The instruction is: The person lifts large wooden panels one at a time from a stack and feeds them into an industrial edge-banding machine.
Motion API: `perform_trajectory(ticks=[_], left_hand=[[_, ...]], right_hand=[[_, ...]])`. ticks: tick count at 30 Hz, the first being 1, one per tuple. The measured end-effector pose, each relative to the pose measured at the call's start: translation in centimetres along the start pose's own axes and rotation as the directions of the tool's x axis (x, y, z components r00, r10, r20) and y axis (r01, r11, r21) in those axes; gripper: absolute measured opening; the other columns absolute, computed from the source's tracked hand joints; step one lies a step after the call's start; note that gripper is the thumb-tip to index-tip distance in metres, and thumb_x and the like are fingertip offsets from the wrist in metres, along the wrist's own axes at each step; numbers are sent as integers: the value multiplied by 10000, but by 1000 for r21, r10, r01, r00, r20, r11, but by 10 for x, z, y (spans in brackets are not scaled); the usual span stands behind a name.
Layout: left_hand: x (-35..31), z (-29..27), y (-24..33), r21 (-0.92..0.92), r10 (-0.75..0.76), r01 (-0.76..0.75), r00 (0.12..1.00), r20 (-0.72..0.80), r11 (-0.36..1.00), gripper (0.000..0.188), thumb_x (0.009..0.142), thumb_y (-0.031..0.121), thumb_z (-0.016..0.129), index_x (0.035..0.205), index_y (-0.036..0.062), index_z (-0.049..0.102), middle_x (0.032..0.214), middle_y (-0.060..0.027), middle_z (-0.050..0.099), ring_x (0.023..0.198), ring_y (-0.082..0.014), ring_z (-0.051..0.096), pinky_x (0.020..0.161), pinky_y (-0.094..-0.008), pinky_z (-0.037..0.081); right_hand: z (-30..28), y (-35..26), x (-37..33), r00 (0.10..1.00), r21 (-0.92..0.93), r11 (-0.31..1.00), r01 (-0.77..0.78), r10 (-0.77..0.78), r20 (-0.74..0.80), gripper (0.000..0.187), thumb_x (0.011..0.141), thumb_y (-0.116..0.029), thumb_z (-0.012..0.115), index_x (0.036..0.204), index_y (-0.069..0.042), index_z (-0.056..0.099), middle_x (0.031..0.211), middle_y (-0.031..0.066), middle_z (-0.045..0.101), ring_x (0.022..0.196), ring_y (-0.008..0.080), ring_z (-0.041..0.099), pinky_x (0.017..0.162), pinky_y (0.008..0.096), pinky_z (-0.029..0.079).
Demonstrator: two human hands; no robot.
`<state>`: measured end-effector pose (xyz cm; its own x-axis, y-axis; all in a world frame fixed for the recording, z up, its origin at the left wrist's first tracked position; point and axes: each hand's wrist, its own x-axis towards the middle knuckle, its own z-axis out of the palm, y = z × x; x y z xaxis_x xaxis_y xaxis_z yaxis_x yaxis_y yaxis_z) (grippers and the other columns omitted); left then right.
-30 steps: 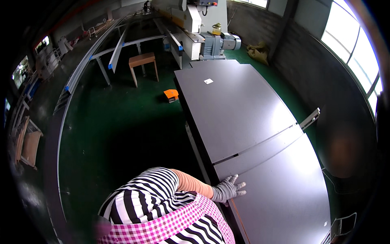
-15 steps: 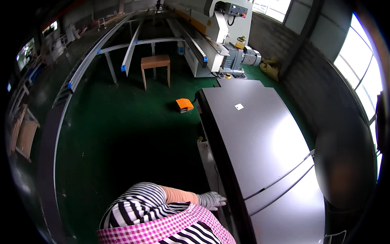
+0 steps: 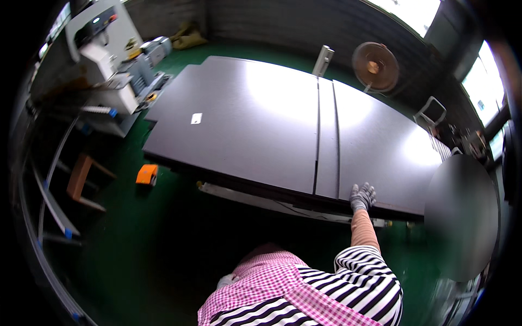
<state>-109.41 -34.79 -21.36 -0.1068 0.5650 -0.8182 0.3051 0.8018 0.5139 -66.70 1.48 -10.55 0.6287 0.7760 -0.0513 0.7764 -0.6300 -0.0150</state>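
Behind the pink-and-white checked cloth apron [image 3: 266,290], what seems the pale-gloved left hand [image 3: 225,281] is mostly hidden; its finger state cannot be told. The right hand [image 3: 363,196], in a grey knit glove, rests fingers slightly spread, seemingly for steadiness, on the near edge of a smooth grey flat panel [image 3: 380,146]. Leftward, dark straight gaps, probably cuts, separate a matching narrow strip [image 3: 328,146] and broad sheet [image 3: 250,130].

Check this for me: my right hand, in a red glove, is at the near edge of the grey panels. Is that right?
Not quite: the glove is grey, not red, as the head view shows. Your right hand is at the grey panels' near edge.
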Motion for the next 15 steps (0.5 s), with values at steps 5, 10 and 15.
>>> perform_trajectory(ticks=[5, 10, 15], left_hand=[[43, -31, -8, 79, 40, -43, 998, 44, 996, 334, 894, 313, 498, 1109, 69, 576, 1083, -145, 602, 1003, -274, 564, 857, -340, 438], [107, -86, -13, 220, 58, -63, 998, 29, 973, 312, 897, 292, 478, 1069, 55, 583, 1033, -153, 612, 948, -283, 575, 810, -341, 451], [172, -175, -45, 500, 71, -76, 997, 28, 863, 297, 899, 272, 458, 1030, 41, 591, 984, -161, 623, 893, -293, 586, 762, -341, 464]], right_hand=[[5, 14, -4, 998, 26, 998, -57, 58, -19, 693, 876, -561, 298, 1423, -144, 216, 1480, 150, 165, 1368, 335, 113, 1087, 501, 49], [9, 10, -4, 992, 86, 996, -11, 22, -126, 675, 850, -532, 393, 1389, -137, 305, 1453, 157, 232, 1357, 330, 147, 1094, 481, 61], [14, 21, -4, 969, 118, 992, 39, -9, -248, 669, 833, -525, 450, 1371, -142, 345, 1429, 157, 283, 1345, 326, 189, 1099, 485, 61]])
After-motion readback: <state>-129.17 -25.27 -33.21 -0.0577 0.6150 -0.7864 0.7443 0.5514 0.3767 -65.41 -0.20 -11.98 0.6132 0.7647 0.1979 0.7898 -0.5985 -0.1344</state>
